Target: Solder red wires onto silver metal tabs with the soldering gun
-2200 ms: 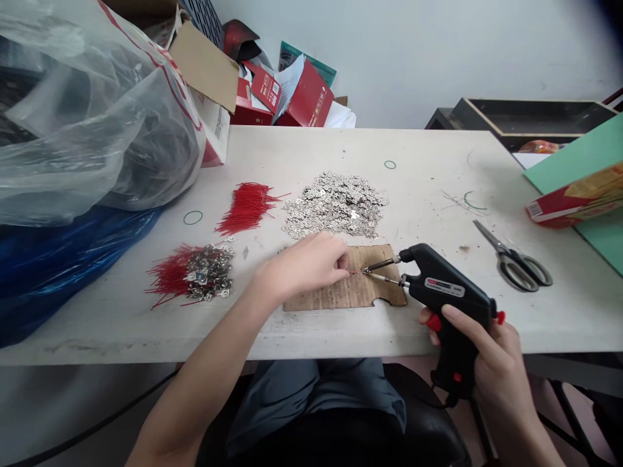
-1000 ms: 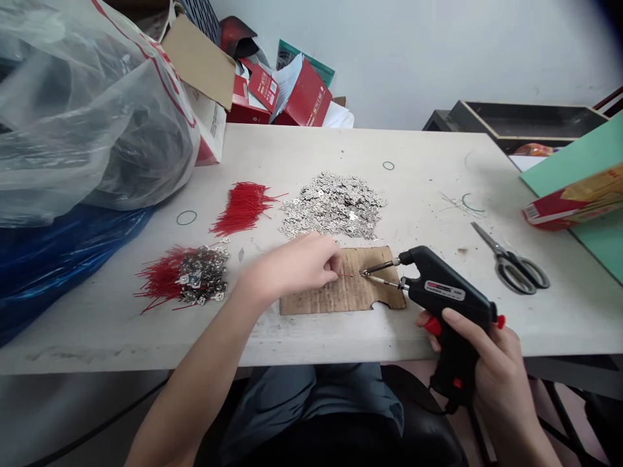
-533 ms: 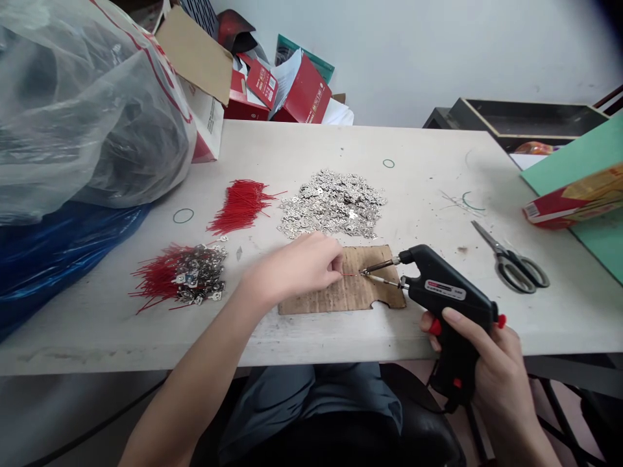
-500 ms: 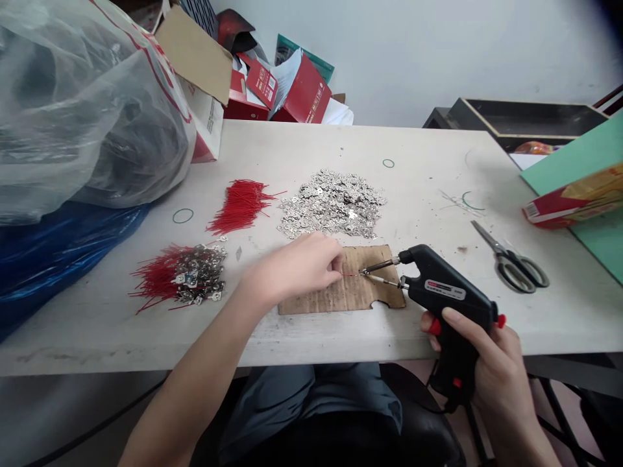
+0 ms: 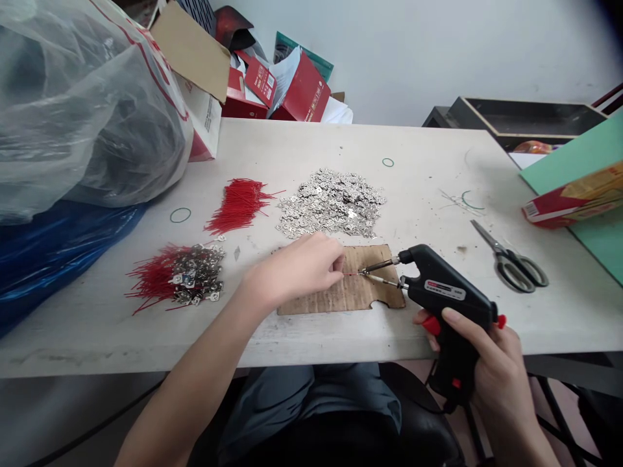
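Note:
My left hand pinches a short red wire over a piece of brown cardboard. In my right hand is a black soldering gun with a red trigger, held by its grip. Its two prongs meet at a tip that touches or nearly touches the wire's far end; a small metal piece seems to lie there, too small to make out. Behind the cardboard spreads a pile of small silver metal tabs. Left of that lies a bundle of red wires.
Wires with metal tabs on them are heaped at the left. Scissors lie to the right of the soldering gun. A large plastic bag stands at the left, a green board at the right. A rubber band lies near the bag.
The forefinger at the red trigger has shifted slightly, and more of the trigger shows. The left hand, wire and soldering gun stay almost in place; the view shifts a little.

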Motion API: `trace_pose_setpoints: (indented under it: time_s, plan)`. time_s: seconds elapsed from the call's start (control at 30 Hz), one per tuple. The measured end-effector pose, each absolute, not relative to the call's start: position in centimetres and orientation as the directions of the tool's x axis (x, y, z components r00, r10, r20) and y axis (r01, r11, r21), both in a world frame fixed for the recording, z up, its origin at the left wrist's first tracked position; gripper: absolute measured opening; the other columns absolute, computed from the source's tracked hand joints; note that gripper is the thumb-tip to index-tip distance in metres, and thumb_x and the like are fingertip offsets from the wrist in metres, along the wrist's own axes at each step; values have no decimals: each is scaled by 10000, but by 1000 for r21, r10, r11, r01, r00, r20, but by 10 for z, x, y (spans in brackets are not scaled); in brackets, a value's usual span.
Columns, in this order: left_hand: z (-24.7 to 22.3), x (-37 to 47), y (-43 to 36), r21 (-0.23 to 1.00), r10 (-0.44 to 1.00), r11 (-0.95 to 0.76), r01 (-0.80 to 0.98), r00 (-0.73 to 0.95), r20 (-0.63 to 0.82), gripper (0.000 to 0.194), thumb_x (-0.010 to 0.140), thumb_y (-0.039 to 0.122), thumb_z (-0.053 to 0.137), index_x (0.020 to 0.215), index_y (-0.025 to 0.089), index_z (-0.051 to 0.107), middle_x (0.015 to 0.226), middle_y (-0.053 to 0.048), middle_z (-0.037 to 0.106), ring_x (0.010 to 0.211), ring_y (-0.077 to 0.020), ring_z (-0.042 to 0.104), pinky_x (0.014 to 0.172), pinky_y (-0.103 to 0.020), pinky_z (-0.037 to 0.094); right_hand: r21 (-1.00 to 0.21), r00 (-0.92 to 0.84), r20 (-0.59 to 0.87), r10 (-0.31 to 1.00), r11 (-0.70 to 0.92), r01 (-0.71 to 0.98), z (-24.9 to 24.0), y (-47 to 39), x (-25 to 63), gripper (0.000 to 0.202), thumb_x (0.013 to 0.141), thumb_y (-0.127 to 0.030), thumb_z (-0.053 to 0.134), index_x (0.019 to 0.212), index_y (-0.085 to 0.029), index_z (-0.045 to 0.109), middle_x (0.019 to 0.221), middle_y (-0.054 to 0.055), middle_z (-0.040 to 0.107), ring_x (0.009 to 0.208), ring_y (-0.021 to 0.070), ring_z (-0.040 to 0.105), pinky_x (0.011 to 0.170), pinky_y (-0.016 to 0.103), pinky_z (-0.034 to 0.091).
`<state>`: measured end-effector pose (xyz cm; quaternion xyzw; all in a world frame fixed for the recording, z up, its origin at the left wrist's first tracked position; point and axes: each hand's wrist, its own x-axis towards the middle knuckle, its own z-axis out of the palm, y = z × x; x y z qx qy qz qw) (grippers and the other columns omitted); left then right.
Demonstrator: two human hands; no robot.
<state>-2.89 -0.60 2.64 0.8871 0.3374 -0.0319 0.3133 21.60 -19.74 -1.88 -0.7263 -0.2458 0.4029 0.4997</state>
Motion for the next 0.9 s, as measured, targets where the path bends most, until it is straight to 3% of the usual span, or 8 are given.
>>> trace_pose_setpoints:
  time_s: [0.5,0.73,0.9]
  plan:
    - [27,-30,-6,557,578,-555,618,768,-275,172,967,172,634,806,184,692,773,-36,697,663,-156,589,605,-333,315,-946,541,-277,794,-323,-12,-17,-196,214,442,836,-601,912,803,-169,827,743,103,750,540,180,602,371,248,443]
    - [27,-29,-7,543,579,-563,623,767,-279,183,975,180,644,795,185,679,768,-34,702,670,-156,598,601,-337,305,-928,562,-321,762,-373,-26,-19,-197,217,511,790,-648,928,832,-141,874,610,88,673,511,185,584,363,242,423]
    - [28,-30,-7,552,581,-556,622,766,-277,180,973,180,642,798,186,681,784,-37,720,672,-154,599,601,-332,313,-927,560,-318,765,-374,-16,-18,-197,216,494,806,-641,914,839,-149,876,622,81,669,515,185,578,359,244,432]
